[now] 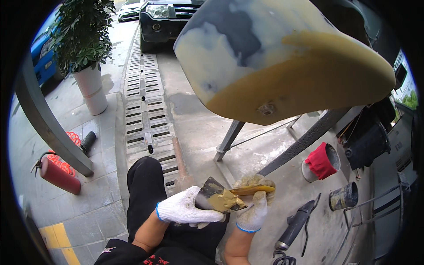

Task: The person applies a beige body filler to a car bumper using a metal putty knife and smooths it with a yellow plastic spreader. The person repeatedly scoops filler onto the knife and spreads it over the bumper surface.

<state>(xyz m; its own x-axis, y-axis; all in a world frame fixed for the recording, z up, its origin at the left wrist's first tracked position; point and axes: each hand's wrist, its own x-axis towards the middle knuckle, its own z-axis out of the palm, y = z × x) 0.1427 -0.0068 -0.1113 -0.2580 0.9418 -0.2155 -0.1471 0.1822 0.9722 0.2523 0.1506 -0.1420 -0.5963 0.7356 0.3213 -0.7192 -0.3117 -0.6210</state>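
My left hand (187, 207), in a white knit glove with a blue cuff, is closed on a dark flat putty board (205, 191). Tan putty (227, 201) is smeared over its right side. My right hand (255, 214), in a soiled matching glove, grips a yellow putty spreader (249, 190). The spreader's edge meets the putty at the board's right end. Above and beyond both hands, a large curved panel (282, 66) rests on a metal stand (304, 139). Its surface is patched in grey, whitish and tan, the tan covering the lower part.
A fire extinguisher (59, 176), an orange coiled hose (64, 163) and a potted plant (90, 84) stand left. A drain grate (148, 101) runs toward a dark car (165, 22). Right are a bucket with red cloth (321, 161), a dark can (343, 197) and a black cylindrical tool (295, 226).
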